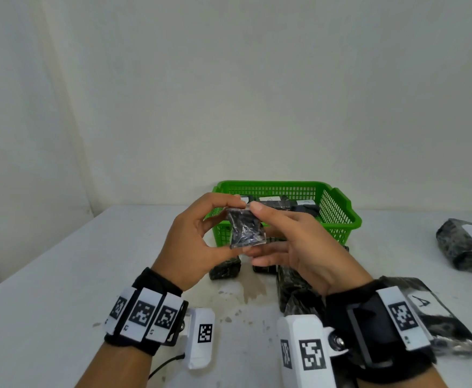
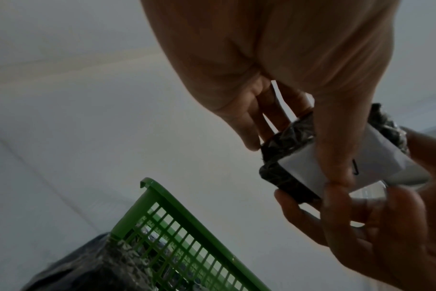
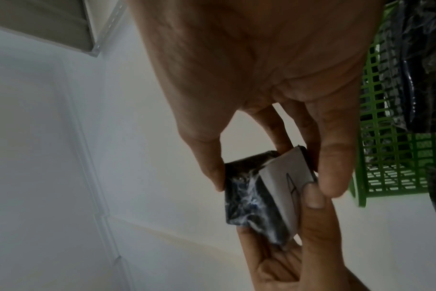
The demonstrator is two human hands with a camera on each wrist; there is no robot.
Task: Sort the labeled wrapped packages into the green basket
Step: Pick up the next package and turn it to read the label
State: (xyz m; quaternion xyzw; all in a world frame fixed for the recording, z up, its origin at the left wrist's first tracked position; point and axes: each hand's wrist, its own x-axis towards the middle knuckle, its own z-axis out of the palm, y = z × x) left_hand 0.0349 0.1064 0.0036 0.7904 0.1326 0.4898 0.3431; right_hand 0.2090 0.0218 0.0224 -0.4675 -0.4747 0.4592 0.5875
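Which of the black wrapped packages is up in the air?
The small wrapped package pinched between the left hand and right hand. The others lie on the table or in the green basket.

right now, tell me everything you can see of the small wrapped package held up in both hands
The small wrapped package is a squarish block in crinkled, glossy dark plastic film. A white paper label with a handwritten mark, probably an A, covers its far face, turned away from the head camera. It is held upright in the air in front of the green basket, above the table. The left hand and right hand both pinch it by its edges; the left thumb lies across the label.
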